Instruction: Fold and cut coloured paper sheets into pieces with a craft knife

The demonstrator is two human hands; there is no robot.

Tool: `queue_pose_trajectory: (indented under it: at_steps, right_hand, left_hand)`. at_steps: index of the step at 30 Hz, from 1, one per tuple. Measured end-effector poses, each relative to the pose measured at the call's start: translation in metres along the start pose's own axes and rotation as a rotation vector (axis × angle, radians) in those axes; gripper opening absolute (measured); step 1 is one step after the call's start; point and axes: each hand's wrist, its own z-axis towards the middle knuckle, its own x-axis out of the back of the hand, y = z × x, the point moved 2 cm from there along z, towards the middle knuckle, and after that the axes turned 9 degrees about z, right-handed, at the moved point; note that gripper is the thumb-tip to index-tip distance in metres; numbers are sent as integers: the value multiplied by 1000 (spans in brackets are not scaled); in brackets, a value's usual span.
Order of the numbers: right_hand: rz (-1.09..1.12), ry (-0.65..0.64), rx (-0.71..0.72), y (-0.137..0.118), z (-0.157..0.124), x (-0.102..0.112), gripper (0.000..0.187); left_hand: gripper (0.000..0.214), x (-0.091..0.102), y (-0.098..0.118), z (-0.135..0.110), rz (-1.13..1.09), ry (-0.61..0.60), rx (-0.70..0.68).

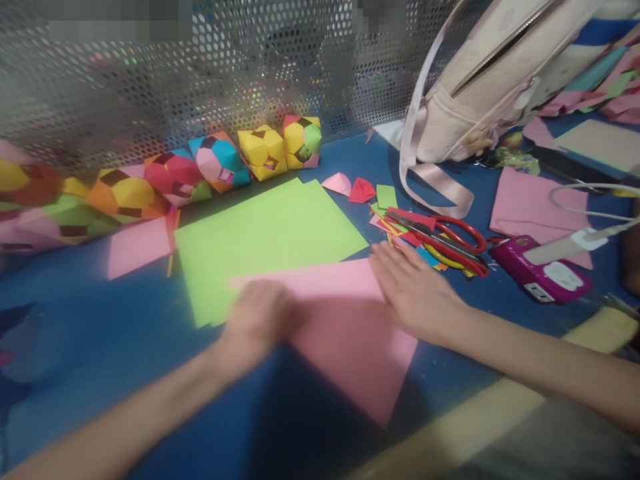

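A pink paper sheet [350, 333], folded into a triangle shape, lies on the blue table [125, 333] in front of me. My left hand [257, 320] rests on its left corner with fingers curled; motion blur hides whether it grips. My right hand [413, 290] lies flat on the sheet's upper right edge, fingers stretched out. Under the pink sheet lies a light green sheet [265, 233].
A row of multicoloured paper balls [220, 160] lines the perforated metal wall [200, 73]. Red-handled scissors [450, 237] rest on paper scraps right of my hands. A magenta device [540, 273], a beige backpack [490, 80] and more pink paper [530, 200] sit at right.
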Motion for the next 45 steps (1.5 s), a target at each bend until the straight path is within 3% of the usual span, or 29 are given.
queue_pose_trajectory:
  at_steps: [3, 5, 10, 12, 14, 18, 21, 24, 29, 34, 39, 42, 45]
  right_hand:
    - [-108, 111, -90, 3, -4, 23, 64]
    - [-54, 137, -31, -10, 2, 28, 57]
    - [312, 161, 327, -59, 31, 6, 56]
    - [388, 130, 377, -64, 39, -6, 61]
    - [411, 72, 338, -56, 42, -15, 67]
    - [356, -80, 138, -15, 31, -19, 76]
    - [281, -119, -100, 8, 23, -10, 78]
    - [245, -109, -251, 8, 27, -2, 86]
    - [326, -153, -147, 4, 53, -4, 83]
    - [262, -88, -251, 16, 67, 3, 77]
    - [306, -33, -95, 2, 114, 0, 73]
    - [324, -58, -164, 9, 145, -14, 73]
    - [310, -26, -278, 28, 153, -22, 76]
  left_hand:
    - [19, -9, 0, -4, -171, 57, 10]
    - [26, -14, -1, -7, -259, 65, 9]
    - [39, -7, 1, 4, -467, -74, -34]
    - [42, 0, 3, 11, -606, -108, -16]
    - [42, 1, 3, 13, -685, -129, 61]
    - [42, -16, -4, -4, -624, -229, 216]
    - [45, -27, -9, -15, -609, -261, 199]
    - [46, -27, -11, -14, -524, -280, 166]
    - [47, -23, -11, -9, -422, -282, 143]
    - [43, -31, -8, -16, -543, -125, 190]
    - [45, -37, -7, -18, -493, -88, 174]
    - [46, -41, -7, -19, -421, -28, 130]
    - [45, -44, -7, -19, -390, 48, 120]
